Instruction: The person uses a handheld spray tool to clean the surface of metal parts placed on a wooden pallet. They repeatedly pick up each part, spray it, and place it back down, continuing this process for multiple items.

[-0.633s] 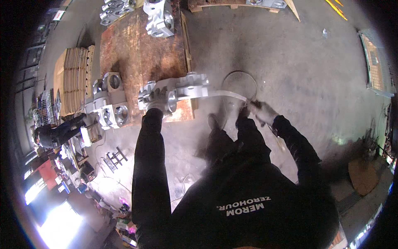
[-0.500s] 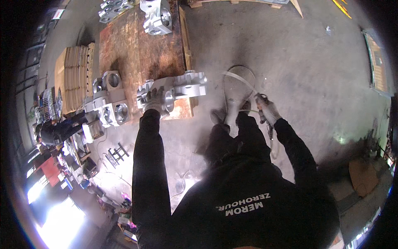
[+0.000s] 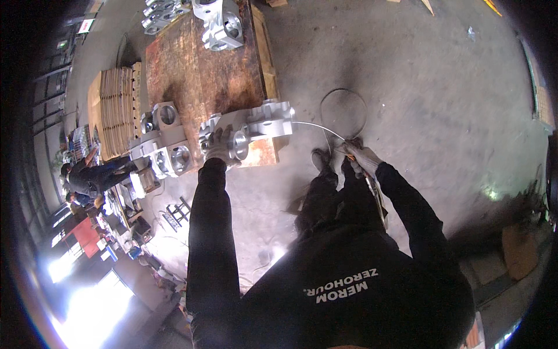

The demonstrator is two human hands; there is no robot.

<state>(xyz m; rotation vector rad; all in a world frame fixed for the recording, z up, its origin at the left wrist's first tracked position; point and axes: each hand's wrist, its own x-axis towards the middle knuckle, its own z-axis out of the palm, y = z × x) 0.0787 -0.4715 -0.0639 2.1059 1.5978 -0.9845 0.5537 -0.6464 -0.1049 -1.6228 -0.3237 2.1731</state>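
Observation:
A grey metal casting (image 3: 270,119) with round bores lies across the near edge of a worn wooden table (image 3: 203,75), its right end reaching past the tabletop. My left hand (image 3: 218,146), in a grey glove, grips the casting's left part, fingers bent over it beside a large bore. Off to the right, my gloved right hand (image 3: 361,156) is closed around what looks like an air blow gun (image 3: 350,157). From it a thin curved tube (image 3: 319,125) reaches left to the casting's right end. The tip's exact contact cannot be made out.
More castings sit left of my hand (image 3: 165,142) and at the table's far end (image 3: 218,26). Flattened cardboard (image 3: 118,104) is stacked beyond the left side. A thin hose loop (image 3: 365,113) lies on the concrete floor near my feet. Another person (image 3: 90,177) stands at far left.
My right hand has moved slightly left and turned, bringing the thin tube from above the floor to the casting's right end. My left hand keeps its place on the casting. The view has shifted a little.

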